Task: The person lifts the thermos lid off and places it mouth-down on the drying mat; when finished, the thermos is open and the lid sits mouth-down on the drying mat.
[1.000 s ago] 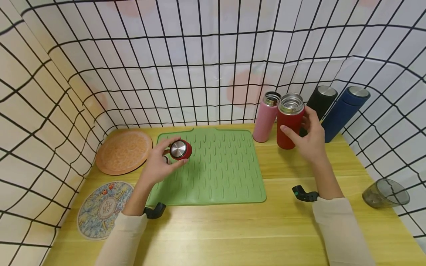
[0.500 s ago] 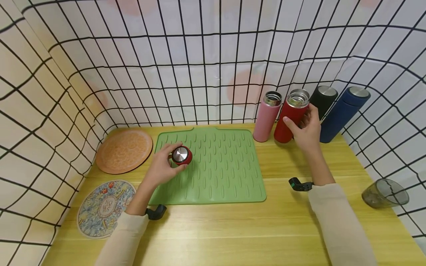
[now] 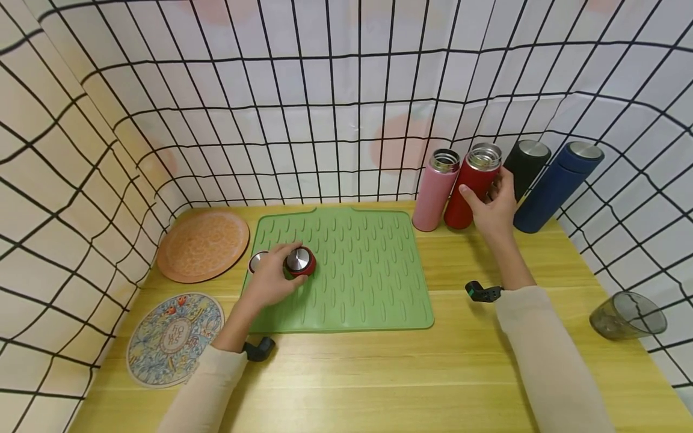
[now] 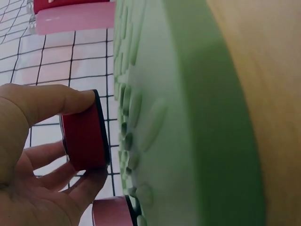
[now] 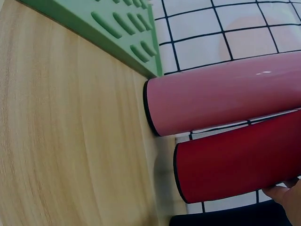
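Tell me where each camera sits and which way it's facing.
Head: worn on the head, looking forward and down at the table; left hand, right hand and sleeves show.
Left wrist: worn on that wrist, tipped sideways, facing the red lid with checked cloth behind; much of the left hand shows.
Right wrist: worn on that wrist, tipped sideways, facing the lower parts of the pink bottle and red bottle; a little of the right hand shows.
Both wrist views catch the green mat, pink bottle and red bottle.
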Action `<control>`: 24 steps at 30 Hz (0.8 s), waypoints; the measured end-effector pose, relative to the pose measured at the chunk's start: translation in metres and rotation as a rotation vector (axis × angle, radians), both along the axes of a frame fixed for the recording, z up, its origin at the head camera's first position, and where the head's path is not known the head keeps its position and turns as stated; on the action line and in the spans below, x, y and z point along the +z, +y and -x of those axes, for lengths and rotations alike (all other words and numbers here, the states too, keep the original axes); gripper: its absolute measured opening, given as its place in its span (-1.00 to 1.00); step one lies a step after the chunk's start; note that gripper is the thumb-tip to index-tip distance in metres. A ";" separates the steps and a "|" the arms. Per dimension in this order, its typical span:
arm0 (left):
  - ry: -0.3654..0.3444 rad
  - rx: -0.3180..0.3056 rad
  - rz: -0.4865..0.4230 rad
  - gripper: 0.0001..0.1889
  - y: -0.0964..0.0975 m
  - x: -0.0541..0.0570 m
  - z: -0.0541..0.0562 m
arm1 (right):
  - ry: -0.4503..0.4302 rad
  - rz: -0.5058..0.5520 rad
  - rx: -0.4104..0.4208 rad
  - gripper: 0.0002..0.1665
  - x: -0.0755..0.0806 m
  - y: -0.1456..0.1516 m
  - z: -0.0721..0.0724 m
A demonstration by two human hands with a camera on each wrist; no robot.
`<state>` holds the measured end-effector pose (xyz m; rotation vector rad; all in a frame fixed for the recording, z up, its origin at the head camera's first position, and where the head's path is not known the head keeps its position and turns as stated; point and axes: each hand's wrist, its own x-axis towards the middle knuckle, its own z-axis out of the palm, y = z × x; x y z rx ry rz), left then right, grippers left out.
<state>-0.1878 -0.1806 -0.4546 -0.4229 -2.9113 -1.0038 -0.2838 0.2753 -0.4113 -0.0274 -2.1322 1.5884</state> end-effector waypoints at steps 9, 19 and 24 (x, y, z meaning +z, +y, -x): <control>0.001 -0.014 0.034 -0.21 0.005 -0.003 -0.003 | -0.039 0.058 -0.041 -0.12 -0.006 -0.003 0.010; -0.015 -0.050 0.035 -0.22 0.008 -0.006 -0.003 | -0.089 0.040 -0.065 -0.13 0.001 -0.011 0.004; -0.025 -0.059 0.035 -0.21 0.009 -0.005 -0.004 | -0.081 0.030 -0.064 -0.11 -0.007 -0.004 0.012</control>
